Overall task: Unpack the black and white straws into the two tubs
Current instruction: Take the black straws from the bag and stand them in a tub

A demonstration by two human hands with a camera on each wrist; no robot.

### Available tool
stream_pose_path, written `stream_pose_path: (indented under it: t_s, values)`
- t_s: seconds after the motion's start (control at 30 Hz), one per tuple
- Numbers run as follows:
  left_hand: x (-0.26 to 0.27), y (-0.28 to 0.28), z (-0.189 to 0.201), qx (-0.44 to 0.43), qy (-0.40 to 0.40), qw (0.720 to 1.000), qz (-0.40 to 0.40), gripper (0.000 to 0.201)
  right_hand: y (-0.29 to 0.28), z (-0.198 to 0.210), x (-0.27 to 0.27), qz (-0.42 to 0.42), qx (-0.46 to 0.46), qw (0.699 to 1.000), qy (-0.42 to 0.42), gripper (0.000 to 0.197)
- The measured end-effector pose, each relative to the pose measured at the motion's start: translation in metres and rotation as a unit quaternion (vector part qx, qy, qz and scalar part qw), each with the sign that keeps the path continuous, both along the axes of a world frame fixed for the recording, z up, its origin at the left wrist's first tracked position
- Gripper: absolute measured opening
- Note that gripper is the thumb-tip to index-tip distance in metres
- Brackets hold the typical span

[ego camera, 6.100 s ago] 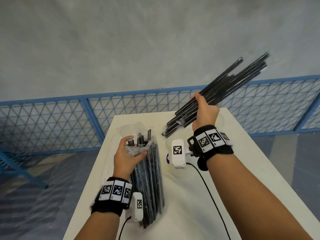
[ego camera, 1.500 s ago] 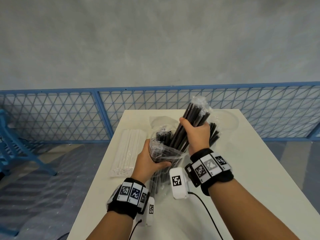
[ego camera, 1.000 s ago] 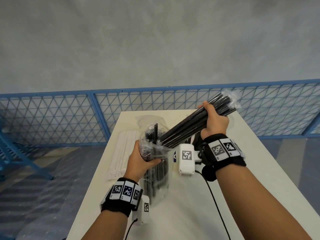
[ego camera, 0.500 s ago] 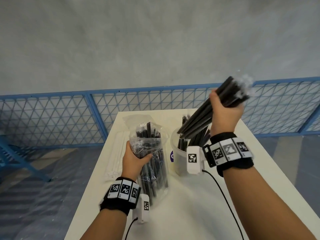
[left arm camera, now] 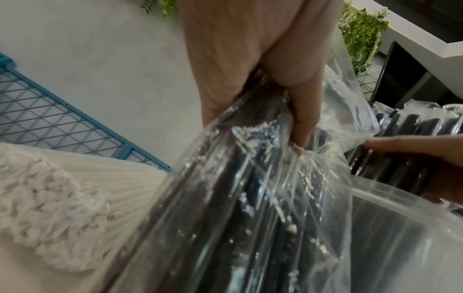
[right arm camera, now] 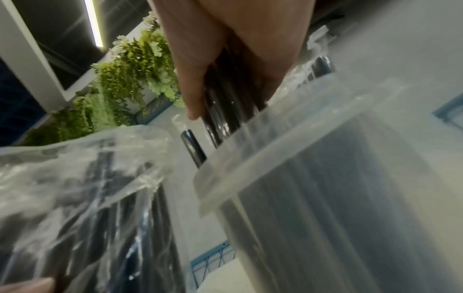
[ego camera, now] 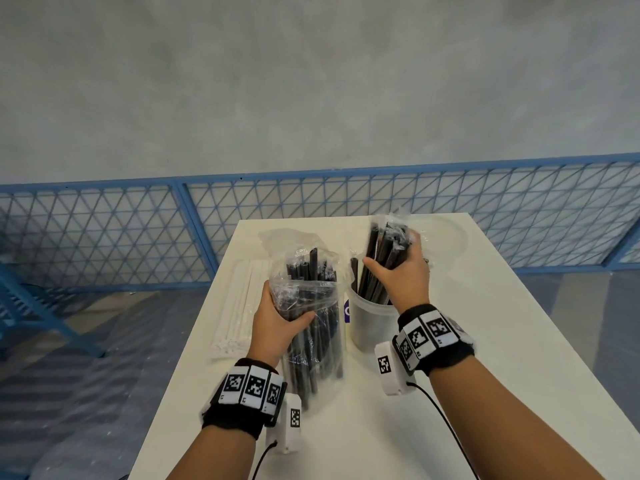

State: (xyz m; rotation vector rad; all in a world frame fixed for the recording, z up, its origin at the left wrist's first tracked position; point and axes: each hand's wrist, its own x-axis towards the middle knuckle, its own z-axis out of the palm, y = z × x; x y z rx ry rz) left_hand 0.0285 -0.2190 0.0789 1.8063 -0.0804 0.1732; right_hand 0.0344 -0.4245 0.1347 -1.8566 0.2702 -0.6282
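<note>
My left hand grips a clear plastic bag of black straws that stands tilted on the white table; the bag fills the left wrist view. My right hand holds a bundle of black straws whose lower ends sit inside a translucent tub just right of the bag. In the right wrist view the fingers wrap the straws above the tub's rim. A pack of white straws lies flat at the table's left edge.
A second clear tub stands behind my right hand at the back of the table. A blue mesh fence runs behind the table. The table's left edge is close to the white straw pack. A cable trails from my right wrist.
My right hand pulled a bundle of black straws out of the bag, lifted it up to the right, then brought it down into the tub. The left hand kept holding the bag.
</note>
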Motion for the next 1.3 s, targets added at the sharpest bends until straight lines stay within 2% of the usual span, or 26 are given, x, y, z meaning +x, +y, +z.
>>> stream_pose_path:
  t_s: [0.07,0.1,0.17,0.2,0.27,0.33,0.43,0.53,0.63,0.77,0.83,0.9,0.93,1.0,1.03,1.1,1.2,1.3]
  values:
    - [0.0,-0.001,0.0,0.001,-0.006,1.0,-0.008,0.073,0.0,0.007,-0.005,-0.02,-0.04,0.997,-0.069,0.075]
    - [0.0,-0.001,-0.001,0.003,-0.009,1.0,-0.01,0.072,-0.001,0.01,-0.005,-0.057,-0.095,0.99,-0.086,0.076]
    - [0.0,-0.002,-0.001,0.003,-0.009,1.0,-0.012,0.073,-0.006,0.011,-0.002,-0.118,-0.197,0.972,-0.047,0.081]
    - [0.0,-0.002,-0.002,0.0,-0.006,1.0,-0.012,0.073,-0.01,0.01,0.001,-0.113,-0.207,0.972,0.002,0.082]
    - [0.0,-0.002,-0.002,0.0,-0.005,1.0,-0.014,0.074,-0.016,0.003,0.006,-0.047,-0.172,0.982,0.066,0.076]
    - [0.0,-0.002,-0.001,0.002,-0.006,1.0,-0.013,0.073,-0.017,-0.005,0.01,0.005,-0.146,0.987,0.073,0.062]
    - [-0.001,-0.001,0.001,0.003,-0.008,1.0,-0.016,0.074,-0.015,-0.006,0.01,0.008,-0.11,0.992,0.059,0.045]
    - [-0.001,0.0,0.001,-0.003,-0.003,1.0,-0.019,0.073,-0.011,0.001,0.009,0.0,-0.083,0.997,0.005,0.034]
    - [-0.001,0.0,0.0,-0.001,-0.004,1.0,-0.025,0.072,-0.008,0.002,0.012,0.011,-0.11,0.994,-0.013,0.033]
    - [-0.002,-0.001,0.002,-0.003,-0.013,0.999,-0.041,0.071,-0.008,-0.012,0.014,0.067,-0.116,0.988,0.08,0.05]
    - [-0.003,0.0,0.002,-0.004,-0.015,0.999,-0.049,0.068,-0.004,-0.009,0.008,0.034,-0.136,0.99,0.03,0.057]
    - [-0.003,0.001,0.003,-0.011,-0.018,0.998,-0.053,0.067,0.005,0.003,-0.003,-0.048,-0.16,0.979,-0.117,0.048]
    - [-0.003,0.001,0.003,-0.013,-0.02,0.998,-0.056,0.067,0.011,0.011,-0.011,-0.06,-0.156,0.969,-0.182,0.038]
    - [-0.003,0.001,0.003,-0.018,-0.022,0.998,-0.064,0.066,0.027,0.021,-0.024,0.018,-0.144,0.965,-0.22,0.018]
    - [-0.002,0.001,0.003,-0.021,-0.021,0.997,-0.068,0.065,0.035,0.023,-0.028,0.075,-0.155,0.966,-0.195,0.013]
    - [-0.002,0.0,0.004,-0.029,-0.018,0.997,-0.075,0.066,0.045,0.016,-0.03,0.151,-0.193,0.964,-0.099,0.017]
    - [-0.004,0.002,0.003,-0.036,-0.006,0.996,-0.086,0.075,0.051,0.005,-0.028,0.176,-0.213,0.961,0.005,0.041]
    - [-0.006,0.004,0.003,-0.041,0.0,0.995,-0.091,0.068,0.054,0.003,-0.026,0.173,-0.177,0.969,0.024,0.059]
